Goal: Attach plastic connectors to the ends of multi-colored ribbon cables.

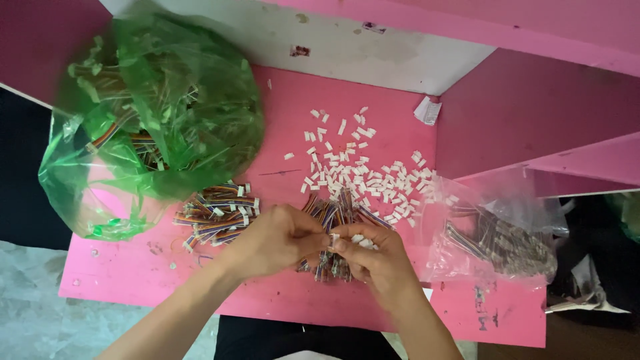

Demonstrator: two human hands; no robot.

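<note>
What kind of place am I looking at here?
Likely a small home or workshop bench for hand assembly: a pink table, a scatter of white connector housings, bundles of coloured wires, and plastic bags of parts.

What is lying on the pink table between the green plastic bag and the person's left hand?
In the head view, a pile of multicoloured wire bundles with white connectors lies on the pink table between the green plastic bag and the left hand.

Pink table (287,113), white connector housings (363,175), rainbow-striped ribbon cables (220,213), translucent green bag (153,113), clear bag (500,233)
</note>
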